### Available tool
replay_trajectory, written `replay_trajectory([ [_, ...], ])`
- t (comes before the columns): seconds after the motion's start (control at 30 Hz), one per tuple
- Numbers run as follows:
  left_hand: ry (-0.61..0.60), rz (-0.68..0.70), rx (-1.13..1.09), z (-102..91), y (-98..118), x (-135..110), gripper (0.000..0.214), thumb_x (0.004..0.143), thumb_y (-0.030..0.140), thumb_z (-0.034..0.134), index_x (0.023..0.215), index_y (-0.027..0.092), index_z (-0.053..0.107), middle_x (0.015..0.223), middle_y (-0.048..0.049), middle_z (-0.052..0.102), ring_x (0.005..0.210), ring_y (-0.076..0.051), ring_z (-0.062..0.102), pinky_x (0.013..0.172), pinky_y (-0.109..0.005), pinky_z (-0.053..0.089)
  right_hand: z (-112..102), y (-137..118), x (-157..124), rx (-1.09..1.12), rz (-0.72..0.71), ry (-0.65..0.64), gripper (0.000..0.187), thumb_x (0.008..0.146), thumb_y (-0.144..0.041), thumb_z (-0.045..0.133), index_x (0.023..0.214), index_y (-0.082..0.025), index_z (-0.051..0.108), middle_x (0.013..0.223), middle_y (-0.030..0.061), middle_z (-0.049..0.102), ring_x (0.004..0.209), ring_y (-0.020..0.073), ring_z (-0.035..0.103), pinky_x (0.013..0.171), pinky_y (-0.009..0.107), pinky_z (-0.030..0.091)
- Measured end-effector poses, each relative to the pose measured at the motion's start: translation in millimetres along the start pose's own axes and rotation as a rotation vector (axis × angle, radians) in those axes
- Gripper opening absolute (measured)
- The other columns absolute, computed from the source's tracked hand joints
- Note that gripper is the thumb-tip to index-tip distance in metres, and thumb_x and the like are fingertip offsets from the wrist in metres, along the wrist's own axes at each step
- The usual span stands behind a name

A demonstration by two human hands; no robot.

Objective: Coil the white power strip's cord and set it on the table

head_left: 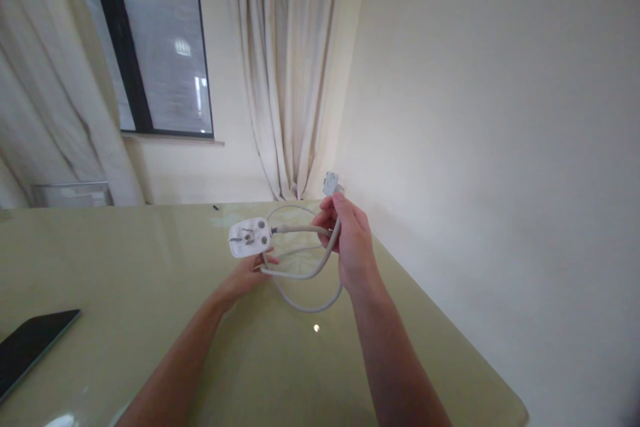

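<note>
A white plug (243, 247) with metal pins faces me, to the left of centre over the table. Its pale power cord (303, 276) bends round in loose loops between my hands. My right hand (350, 233) is closed round the cord, with a small light-grey connector (331, 183) sticking up above its fingertips. Just below the plug, my left hand (253, 269) has its fingers round the cord's left bend; the plug hides part of them. The lowest loop hangs close over the tabletop, and I cannot tell whether it touches.
The glossy greenish table (150, 280) runs along the white wall (500, 147) on the right. A dark flat panel (37, 343) lies at the left edge. At the back is a tiny black object (215, 207). Cream curtains (285, 67) hang beside the dark-framed window (160, 40).
</note>
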State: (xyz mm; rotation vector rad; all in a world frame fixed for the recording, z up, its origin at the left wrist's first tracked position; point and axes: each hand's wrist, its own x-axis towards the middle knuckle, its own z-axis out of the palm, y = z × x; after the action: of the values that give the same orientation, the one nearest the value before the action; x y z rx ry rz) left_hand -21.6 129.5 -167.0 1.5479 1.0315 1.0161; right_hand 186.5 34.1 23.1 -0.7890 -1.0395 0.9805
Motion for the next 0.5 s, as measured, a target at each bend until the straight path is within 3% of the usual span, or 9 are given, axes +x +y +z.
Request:
replay_trajectory([
  [0.1,-0.041,0.015,0.023,-5.8,5,0,0.034,0.069,0.045,0.086,0.086,0.018,0.073,0.092,-0.0081,0.075,0.095,-0.028,0.069,0.090,-0.039,0.052,-8,2,9,-0.012,-0.062,0.053,0.045,0.089,-0.064,0.063,0.082,-0.019,0.066,0.062,-0.0006,0.066,0.045,0.0087,0.048,0.041,0.021,0.032],
  [0.2,0.023,0.007,-0.027,-13.2,14,1,0.037,0.064,0.044,0.091,0.069,0.018,0.066,0.075,-0.0030,0.069,0.080,-0.023,0.065,0.077,-0.032,0.050,-23,7,25,-0.013,-0.039,0.104,0.042,0.084,-0.060,0.068,0.085,-0.018,0.067,0.066,-0.0012,0.067,0.045,0.0073,0.046,0.040,0.020,0.029],
  [0.33,0.153,0.018,-0.222,-23.7,28,-3,0.046,0.062,0.049,0.094,0.067,0.019,0.060,0.061,0.0034,0.055,0.064,-0.014,0.054,0.070,-0.027,0.048,-45,19,47,0.025,0.045,0.130,0.033,0.072,-0.046,0.076,0.088,-0.018,0.067,0.074,-0.0011,0.068,0.047,0.0058,0.046,0.039,0.018,0.021],
  [0.43,0.134,0.034,-0.354,-32.5,37,-11,0.052,0.065,0.057,0.092,0.071,0.018,0.058,0.061,0.0076,0.043,0.056,-0.008,0.042,0.071,-0.027,0.052,-57,29,59,0.012,0.127,0.145,0.030,0.071,-0.042,0.075,0.086,-0.018,0.066,0.075,-0.0007,0.067,0.047,0.0060,0.048,0.038,0.017,0.021],
  [0.5,0.097,0.037,-0.537,-36.9,43,-15,0.053,0.066,0.053,0.094,0.072,0.018,0.055,0.064,0.0087,0.040,0.053,-0.005,0.036,0.067,-0.025,0.053,-63,35,64,-0.035,0.167,0.156,0.029,0.076,-0.043,0.074,0.086,-0.018,0.067,0.075,-0.0006,0.065,0.044,0.0050,0.046,0.036,0.018,0.018],
])
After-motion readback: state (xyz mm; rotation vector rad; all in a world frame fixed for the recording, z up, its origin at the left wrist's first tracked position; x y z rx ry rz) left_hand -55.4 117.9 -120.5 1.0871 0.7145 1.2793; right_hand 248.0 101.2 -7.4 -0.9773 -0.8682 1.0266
